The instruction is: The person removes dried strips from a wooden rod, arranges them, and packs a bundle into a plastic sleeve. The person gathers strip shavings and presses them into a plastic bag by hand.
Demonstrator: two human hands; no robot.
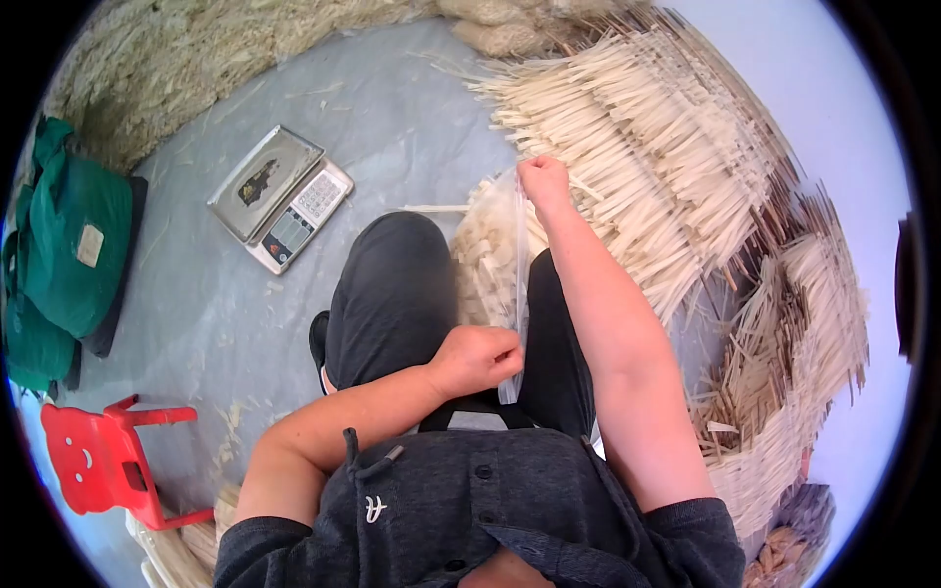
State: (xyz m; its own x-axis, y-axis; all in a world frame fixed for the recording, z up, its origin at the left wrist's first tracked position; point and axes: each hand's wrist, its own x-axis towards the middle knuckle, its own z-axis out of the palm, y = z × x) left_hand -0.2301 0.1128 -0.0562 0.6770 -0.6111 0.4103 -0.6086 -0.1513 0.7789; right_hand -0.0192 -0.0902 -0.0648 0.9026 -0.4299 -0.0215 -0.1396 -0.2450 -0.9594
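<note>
Between my knees stands a clear plastic bag (485, 260) filled with pale pieces. My left hand (477, 360) is closed on the bag's near end, close to my lap. Farther forward, my right hand (543, 182) is closed on the far end of its upper edge. The strip of plastic between the two hands is stretched straight. My dark trouser legs lie on either side of the bag.
A digital scale (284, 201) rests on the grey floor (392, 108) ahead to the left. Large stacks of pale sticks (647, 147) fill the right side. Green bags (78, 245) and a small red chair (108, 456) are at the left.
</note>
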